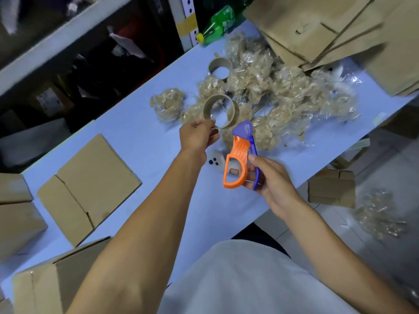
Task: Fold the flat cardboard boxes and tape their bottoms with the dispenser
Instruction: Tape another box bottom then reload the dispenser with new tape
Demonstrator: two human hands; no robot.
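— Left to right, what have you got?
— A folded box [88,189] lies on the table [140,137]; my left hand [198,137] pinches an empty tape core [221,111].
— The dispenser?
— My right hand [272,180] grips the dispenser [240,162] above the table; flat boxes [328,28] are stacked far right.

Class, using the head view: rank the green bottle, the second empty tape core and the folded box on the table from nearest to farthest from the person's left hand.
From the left hand:
1. Second empty tape core, beyond the hand.
2. Folded box, on its left, nearer the person.
3. Green bottle, at the table's far end.

Both forearms bare, no sleeves in view; the torso wears what looks like a white shirt [244,279].
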